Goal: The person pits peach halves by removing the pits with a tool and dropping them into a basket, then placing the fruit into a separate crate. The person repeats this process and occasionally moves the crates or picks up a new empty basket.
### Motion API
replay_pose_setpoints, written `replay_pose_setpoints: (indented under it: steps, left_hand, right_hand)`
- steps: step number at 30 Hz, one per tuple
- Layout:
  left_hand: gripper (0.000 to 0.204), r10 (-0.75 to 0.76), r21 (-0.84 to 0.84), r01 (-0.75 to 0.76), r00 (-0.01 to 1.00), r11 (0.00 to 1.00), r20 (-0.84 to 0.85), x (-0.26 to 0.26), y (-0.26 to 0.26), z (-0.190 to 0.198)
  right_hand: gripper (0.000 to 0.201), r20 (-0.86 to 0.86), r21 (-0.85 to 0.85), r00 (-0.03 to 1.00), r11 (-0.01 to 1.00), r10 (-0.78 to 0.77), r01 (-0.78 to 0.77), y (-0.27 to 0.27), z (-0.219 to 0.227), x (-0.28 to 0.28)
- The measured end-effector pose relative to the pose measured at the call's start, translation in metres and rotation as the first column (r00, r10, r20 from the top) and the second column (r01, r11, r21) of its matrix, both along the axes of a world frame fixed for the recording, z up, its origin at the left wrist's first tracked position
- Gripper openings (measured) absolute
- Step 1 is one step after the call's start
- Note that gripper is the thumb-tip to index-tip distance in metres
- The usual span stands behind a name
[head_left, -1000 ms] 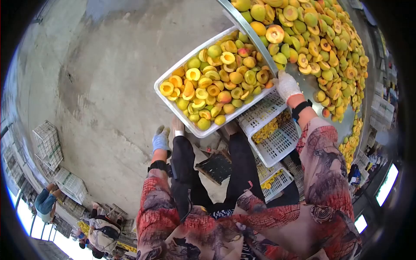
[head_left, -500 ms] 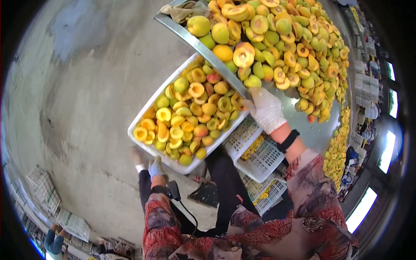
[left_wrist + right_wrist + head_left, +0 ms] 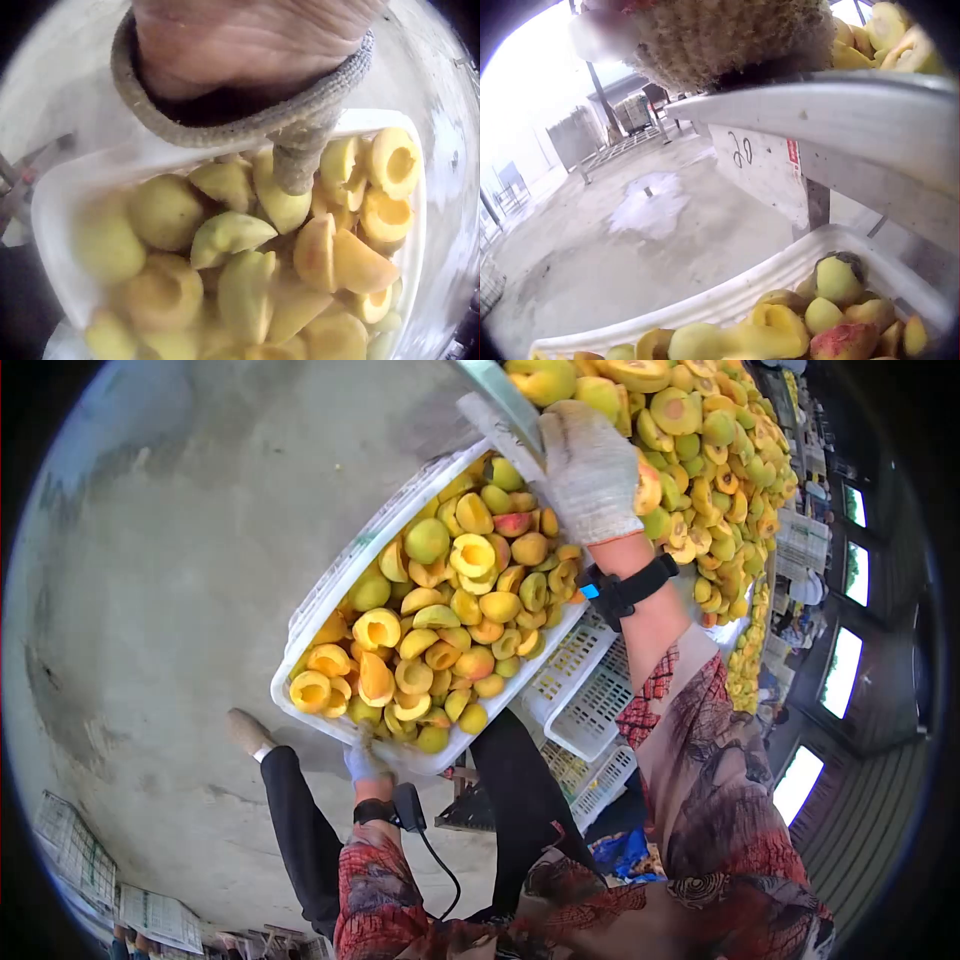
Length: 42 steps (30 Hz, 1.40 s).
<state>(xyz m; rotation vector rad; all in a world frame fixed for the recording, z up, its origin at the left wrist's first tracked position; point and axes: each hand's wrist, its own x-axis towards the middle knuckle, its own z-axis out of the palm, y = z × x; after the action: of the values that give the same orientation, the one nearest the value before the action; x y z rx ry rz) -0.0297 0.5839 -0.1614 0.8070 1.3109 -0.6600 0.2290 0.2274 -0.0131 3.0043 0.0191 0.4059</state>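
Note:
A white plastic crate (image 3: 285, 705) is heaped with halved, pitted yellow peaches (image 3: 415, 670) and hangs tilted below the table edge in the head view. My gloved left hand (image 3: 366, 758) grips its near rim, the thumb (image 3: 296, 165) reaching over the wall onto the fruit in the left wrist view; the other fingers are hidden. Over the metal table's edge (image 3: 780, 101) lies my gloved right hand (image 3: 590, 470), beside the peach pile. Its fingertips are hidden in both views, so I cannot tell whether they curl round the edge.
A large pile of halved peaches (image 3: 710, 440) covers the metal table on the right. White slotted crates (image 3: 585, 695) stand stacked beneath it, next to my leg. Wire crates (image 3: 75, 850) stand far left on the concrete floor (image 3: 180, 620).
My left hand has gone from hanging in front of the crate to its near rim. My right hand has slid forward along the table edge, and the view has shifted.

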Motion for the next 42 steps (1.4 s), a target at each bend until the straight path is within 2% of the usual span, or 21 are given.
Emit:
replay_pose_setpoints:
  steps: [1,2,5,7,10,13,14,15,17,18,21,23,25,27,29,31,35,37,39,40,42]
  left_hand:
    - [0.044,0.006,-0.007,-0.006,1.0,1.0,-0.017,0.0,0.002,0.0]
    - [0.044,0.005,-0.029,-0.005,1.0,1.0,-0.017,-0.001,0.004,-0.003]
    - [0.037,0.013,-0.115,-0.01,1.0,0.993,0.025,-0.007,0.014,-0.01]
    - [0.033,0.064,-0.27,-0.091,0.992,0.959,-0.108,0.0,0.02,-0.009]
    - [0.028,0.054,-0.2,-0.089,0.983,0.976,-0.175,0.017,0.015,-0.008]
    - [0.029,0.024,-0.066,-0.033,0.992,0.997,-0.125,0.041,0.014,0.003]
    - [0.03,-0.033,-0.149,0.014,0.992,0.989,-0.124,0.049,0.025,0.003]
    - [0.03,-0.05,-0.138,0.033,0.991,0.99,-0.124,0.064,0.035,0.0]
    - [0.026,-0.25,-0.148,0.235,0.964,0.961,-0.089,0.108,0.057,-0.014]
    - [0.024,-0.318,-0.079,0.313,0.947,0.946,-0.052,0.144,0.059,-0.008]
    - [0.027,-0.533,0.052,0.531,0.844,0.846,0.062,0.247,0.073,0.005]
    - [0.031,-0.626,0.059,0.626,0.761,0.778,0.171,0.303,0.1,-0.03]
    - [0.033,-0.679,0.122,0.669,0.71,0.733,0.186,0.358,0.09,-0.029]
    - [0.032,-0.727,0.214,0.695,0.664,0.687,0.175,0.385,0.071,-0.022]
    - [0.031,-0.715,0.247,0.672,0.673,0.698,0.19,0.394,0.072,-0.033]
    - [0.034,-0.814,0.4,0.728,0.574,0.557,0.09,0.396,0.078,-0.034]
    - [0.038,-0.747,0.43,0.636,0.646,0.641,0.158,0.379,0.083,-0.025]
    - [0.04,-0.737,0.408,0.63,0.648,0.661,0.192,0.374,0.097,-0.024]
    - [0.046,-0.471,0.176,0.44,0.856,0.881,0.215,0.37,0.101,-0.013]
    - [0.043,-0.469,0.188,0.433,0.851,0.881,0.236,0.37,0.105,-0.017]
    - [0.04,-0.424,0.237,0.375,0.881,0.896,0.21,0.371,0.152,-0.05]
  right_hand:
    - [0.017,0.062,-0.117,0.991,0.987,0.116,-0.109,-0.002,-0.004,0.001]
    - [0.018,0.139,0.083,0.99,0.996,-0.033,0.022,0.001,-0.009,0.004]
    - [0.018,0.149,0.128,0.983,0.988,-0.105,0.086,0.006,-0.009,0.004]
    - [0.018,0.143,0.121,0.981,0.986,-0.13,0.113,0.01,-0.006,0.005]
    - [0.012,0.109,0.149,0.981,0.978,-0.163,0.146,0.01,-0.005,0.005]
    - [0.012,0.087,0.159,0.981,0.975,-0.171,0.156,0.004,-0.005,-0.002]
    - [0.013,0.077,0.17,0.981,0.972,-0.178,0.163,0.0,-0.005,-0.006]
    - [0.013,0.076,0.182,0.977,0.967,-0.197,0.181,-0.004,-0.005,-0.008]
    - [0.012,0.077,0.151,0.983,0.977,-0.166,0.153,-0.006,-0.004,-0.008]
    - [0.012,0.079,0.137,0.987,0.982,-0.139,0.127,-0.007,-0.004,-0.006]
    - [0.011,0.056,0.121,0.973,0.969,-0.222,0.214,-0.001,-0.004,-0.003]
    - [0.011,0.056,0.114,0.976,0.972,-0.211,0.204,-0.005,-0.005,-0.005]
    - [0.012,0.084,0.118,0.979,0.977,-0.186,0.175,-0.007,-0.007,-0.004]
    - [0.011,0.081,0.112,0.98,0.978,-0.183,0.173,-0.012,-0.01,-0.008]
    - [0.011,0.111,0.118,0.977,0.978,-0.183,0.17,-0.012,-0.01,-0.008]
    - [0.011,0.128,0.113,0.977,0.982,-0.168,0.154,-0.015,-0.013,-0.008]
    - [0.011,0.14,0.063,0.988,0.996,-0.07,0.062,-0.015,-0.008,-0.008]
    - [0.011,0.145,0.092,0.984,0.992,-0.103,0.09,-0.014,-0.008,-0.009]
    - [0.01,0.161,0.082,0.983,0.994,-0.09,0.078,-0.008,-0.003,-0.005]
    - [0.008,0.116,0.156,0.968,0.967,-0.223,0.204,-0.001,0.005,-0.002]
    - [0.008,0.157,0.174,0.967,0.969,-0.203,0.175,-0.004,0.003,-0.001]
